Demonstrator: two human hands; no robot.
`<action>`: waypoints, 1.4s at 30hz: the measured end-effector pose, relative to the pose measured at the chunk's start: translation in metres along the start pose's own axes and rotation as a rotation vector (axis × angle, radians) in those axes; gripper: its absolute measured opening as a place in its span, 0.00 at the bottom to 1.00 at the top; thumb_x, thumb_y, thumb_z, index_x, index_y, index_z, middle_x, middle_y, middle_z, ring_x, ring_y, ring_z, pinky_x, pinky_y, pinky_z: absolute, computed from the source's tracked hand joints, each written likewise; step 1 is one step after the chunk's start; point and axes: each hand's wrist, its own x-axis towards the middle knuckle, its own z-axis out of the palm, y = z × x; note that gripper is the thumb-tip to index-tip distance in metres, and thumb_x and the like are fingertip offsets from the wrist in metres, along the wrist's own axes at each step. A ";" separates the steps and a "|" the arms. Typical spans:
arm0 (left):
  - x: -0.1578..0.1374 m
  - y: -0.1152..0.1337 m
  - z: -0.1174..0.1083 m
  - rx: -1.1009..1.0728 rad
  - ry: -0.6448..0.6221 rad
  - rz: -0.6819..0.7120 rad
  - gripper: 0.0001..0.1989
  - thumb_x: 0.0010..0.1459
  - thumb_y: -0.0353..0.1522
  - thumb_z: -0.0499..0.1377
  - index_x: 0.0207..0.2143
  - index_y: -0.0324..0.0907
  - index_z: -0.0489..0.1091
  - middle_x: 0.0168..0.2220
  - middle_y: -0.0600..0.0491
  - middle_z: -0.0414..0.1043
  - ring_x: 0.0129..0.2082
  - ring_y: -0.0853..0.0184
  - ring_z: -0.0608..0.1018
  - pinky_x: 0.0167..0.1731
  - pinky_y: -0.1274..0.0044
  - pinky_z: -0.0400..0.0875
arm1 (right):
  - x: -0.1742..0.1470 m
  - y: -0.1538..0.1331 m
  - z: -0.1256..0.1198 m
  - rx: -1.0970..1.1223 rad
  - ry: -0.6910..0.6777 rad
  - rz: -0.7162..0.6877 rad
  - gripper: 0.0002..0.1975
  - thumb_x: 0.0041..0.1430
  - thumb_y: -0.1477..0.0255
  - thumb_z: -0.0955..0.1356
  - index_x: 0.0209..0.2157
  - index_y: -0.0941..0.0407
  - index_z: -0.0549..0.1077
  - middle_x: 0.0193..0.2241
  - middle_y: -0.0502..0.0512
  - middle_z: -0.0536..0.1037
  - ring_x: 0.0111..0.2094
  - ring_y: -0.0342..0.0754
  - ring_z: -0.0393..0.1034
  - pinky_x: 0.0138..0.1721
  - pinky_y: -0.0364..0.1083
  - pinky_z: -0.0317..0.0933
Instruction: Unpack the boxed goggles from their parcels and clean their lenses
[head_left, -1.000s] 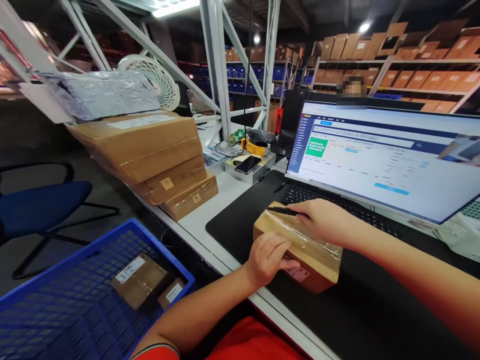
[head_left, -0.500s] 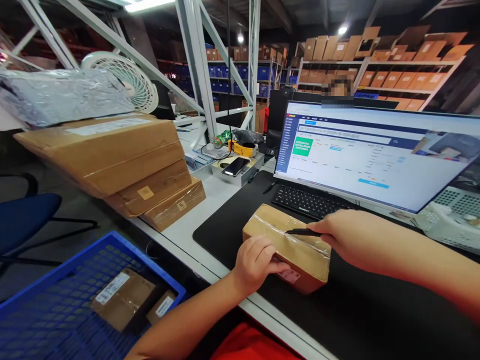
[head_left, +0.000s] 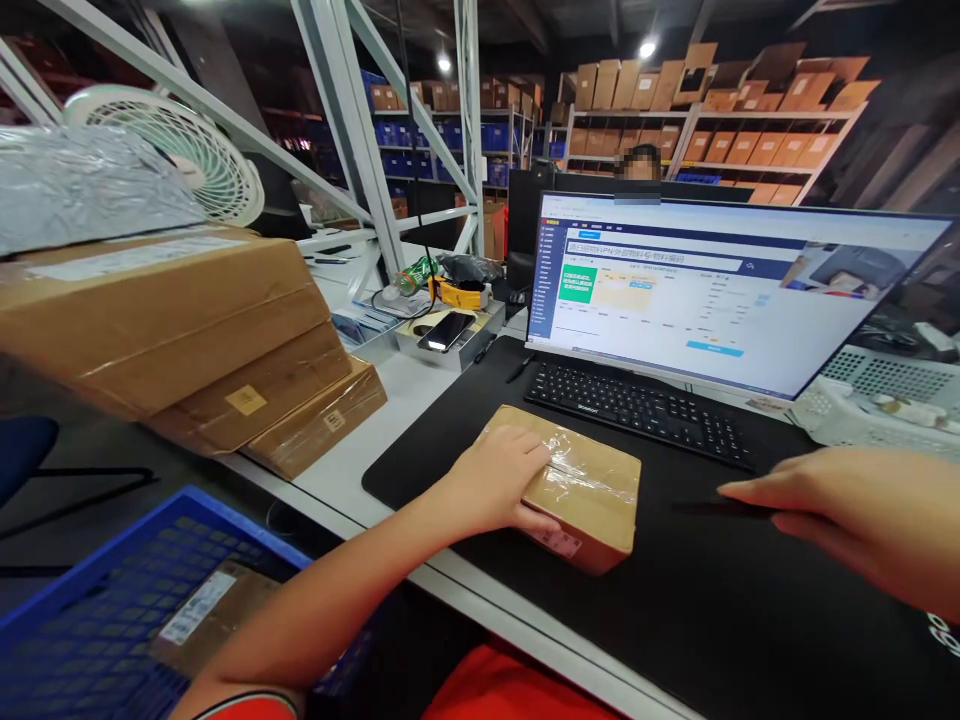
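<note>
A taped cardboard box (head_left: 589, 470) lies on the black desk mat (head_left: 720, 600), with shiny clear tape across its top and a pinkish label on its front side. My left hand (head_left: 504, 470) is closed over the box's left part, fingers on top and thumb against the front side. To the right of the box, apart from it, my right hand (head_left: 832, 510) is closed round a slim black utility knife (head_left: 720, 508). The knife is blurred and hard to see against the dark mat.
A keyboard (head_left: 637, 410) and monitor (head_left: 720, 290) stand behind the box. Larger cardboard boxes (head_left: 165, 330) are stacked at the left, above a blue crate (head_left: 97, 610) holding a labelled parcel. A phone (head_left: 448, 331) lies beyond the mat. One person sits behind the monitor.
My right hand has drawn the knife off the box's top tape and away to the right. My left hand has shifted further onto the top of the box. The view has turned slightly.
</note>
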 end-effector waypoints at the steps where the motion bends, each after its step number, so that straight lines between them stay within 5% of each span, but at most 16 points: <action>1: 0.005 -0.001 -0.003 -0.025 -0.029 -0.013 0.33 0.41 0.58 0.70 0.35 0.41 0.70 0.36 0.50 0.74 0.37 0.58 0.76 0.41 0.67 0.69 | -0.003 0.008 -0.006 -0.017 -0.074 0.006 0.13 0.55 0.59 0.70 0.42 0.34 0.83 0.41 0.57 0.84 0.37 0.57 0.80 0.38 0.56 0.72; 3: 0.015 -0.003 -0.010 -0.093 -0.108 -0.027 0.33 0.37 0.59 0.70 0.30 0.41 0.70 0.32 0.52 0.74 0.32 0.61 0.75 0.35 0.71 0.66 | -0.002 0.012 -0.008 -0.009 -0.083 0.051 0.17 0.62 0.56 0.65 0.50 0.36 0.80 0.48 0.56 0.82 0.46 0.58 0.78 0.48 0.58 0.70; 5: 0.022 -0.005 -0.013 -0.151 -0.171 -0.024 0.32 0.36 0.60 0.70 0.26 0.42 0.70 0.27 0.54 0.73 0.27 0.64 0.73 0.29 0.73 0.60 | 0.011 0.000 0.008 0.093 0.097 0.124 0.23 0.64 0.55 0.64 0.57 0.43 0.76 0.54 0.57 0.78 0.53 0.60 0.74 0.57 0.60 0.66; 8: 0.020 -0.007 -0.011 -0.140 -0.145 -0.015 0.32 0.35 0.59 0.71 0.26 0.42 0.69 0.28 0.55 0.74 0.28 0.62 0.75 0.28 0.73 0.58 | 0.050 -0.028 0.064 0.396 0.208 0.172 0.31 0.61 0.55 0.68 0.62 0.53 0.69 0.51 0.60 0.79 0.42 0.55 0.76 0.49 0.56 0.70; 10: 0.013 -0.007 -0.008 -0.098 -0.090 -0.011 0.33 0.33 0.59 0.72 0.26 0.43 0.68 0.29 0.55 0.75 0.30 0.61 0.76 0.29 0.73 0.59 | 0.077 -0.040 0.104 0.547 0.188 0.150 0.32 0.57 0.56 0.71 0.60 0.55 0.70 0.46 0.59 0.80 0.42 0.54 0.75 0.49 0.55 0.69; 13: 0.001 -0.003 -0.006 -0.050 -0.008 0.000 0.33 0.32 0.57 0.74 0.27 0.43 0.65 0.28 0.56 0.73 0.28 0.62 0.74 0.27 0.73 0.59 | 0.097 -0.045 0.137 0.851 0.079 0.025 0.23 0.63 0.60 0.67 0.56 0.55 0.74 0.52 0.57 0.78 0.52 0.53 0.73 0.57 0.52 0.65; 27: -0.023 0.011 -0.002 0.138 0.431 0.172 0.31 0.55 0.60 0.60 0.21 0.44 0.57 0.20 0.57 0.58 0.22 0.69 0.62 0.23 0.73 0.55 | 0.086 -0.041 0.136 0.944 -0.033 -0.145 0.24 0.69 0.55 0.62 0.60 0.53 0.70 0.56 0.55 0.76 0.56 0.53 0.70 0.60 0.53 0.61; 31: -0.022 0.006 0.002 0.326 0.603 0.319 0.23 0.70 0.43 0.53 0.22 0.43 0.60 0.19 0.56 0.61 0.20 0.68 0.62 0.22 0.73 0.51 | 0.097 -0.032 0.150 0.971 0.015 -0.073 0.30 0.65 0.47 0.62 0.56 0.54 0.74 0.57 0.58 0.76 0.57 0.57 0.68 0.63 0.58 0.57; 35: -0.034 0.006 0.021 0.399 0.750 0.303 0.16 0.68 0.32 0.53 0.25 0.43 0.67 0.22 0.53 0.68 0.23 0.67 0.67 0.26 0.73 0.57 | 0.104 -0.029 0.156 1.019 0.008 -0.076 0.35 0.63 0.42 0.61 0.55 0.55 0.74 0.57 0.59 0.76 0.59 0.58 0.68 0.64 0.58 0.57; 38: -0.052 0.015 0.048 0.454 0.828 0.197 0.20 0.72 0.40 0.48 0.34 0.44 0.76 0.28 0.49 0.73 0.28 0.64 0.70 0.31 0.71 0.62 | 0.105 -0.027 0.157 1.041 0.022 -0.090 0.37 0.63 0.40 0.60 0.56 0.55 0.73 0.57 0.60 0.75 0.59 0.58 0.67 0.65 0.59 0.57; 42: -0.075 0.030 0.066 0.417 0.709 0.090 0.34 0.71 0.51 0.38 0.46 0.41 0.77 0.34 0.44 0.72 0.35 0.60 0.73 0.39 0.68 0.68 | 0.105 -0.025 0.160 1.044 0.050 -0.091 0.38 0.62 0.39 0.60 0.56 0.55 0.74 0.59 0.61 0.74 0.61 0.58 0.66 0.66 0.58 0.55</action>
